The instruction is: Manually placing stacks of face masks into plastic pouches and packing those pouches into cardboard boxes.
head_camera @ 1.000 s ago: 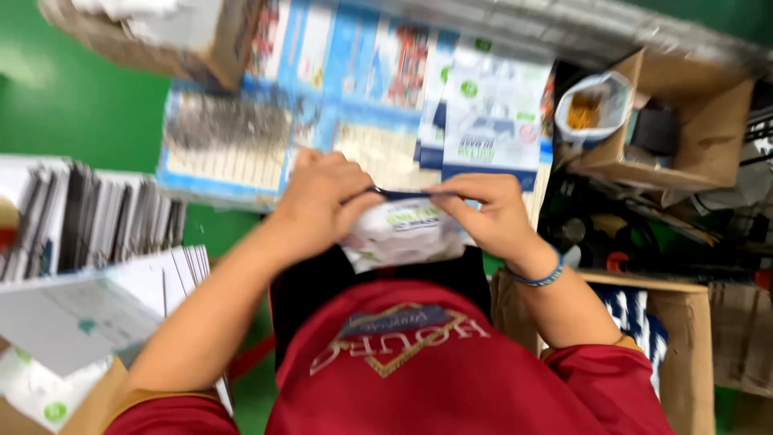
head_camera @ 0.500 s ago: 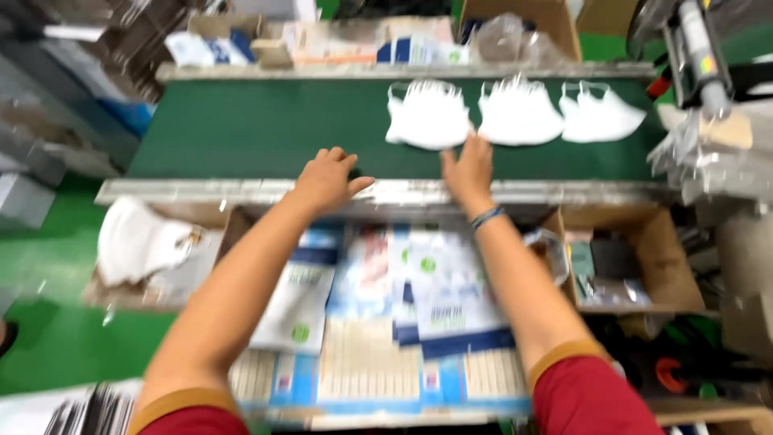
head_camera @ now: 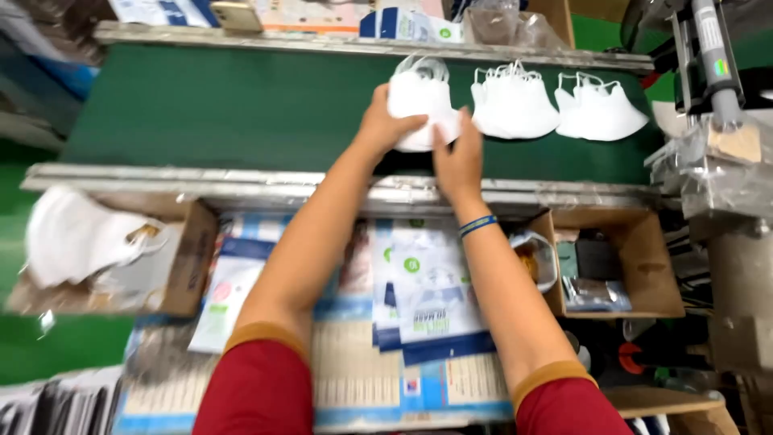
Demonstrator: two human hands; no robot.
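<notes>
Left hand (head_camera: pixel 385 122) and right hand (head_camera: pixel 457 157) jointly grasp a stack of white masks (head_camera: pixel 419 101) on the green belt (head_camera: pixel 209 113) (two more mask stacks (head_camera: pixel 515 105) lie just beyond the right hand).

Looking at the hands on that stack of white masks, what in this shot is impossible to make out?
Head view only:
- Stack of white masks: lower edge hidden under the left hand and right hand; count unreadable.
- Green belt: its left end is cut off by the frame.
- Cardboard box: its contents are dark and blurred.
- Flat pouches: partly covered by both forearms.
</notes>
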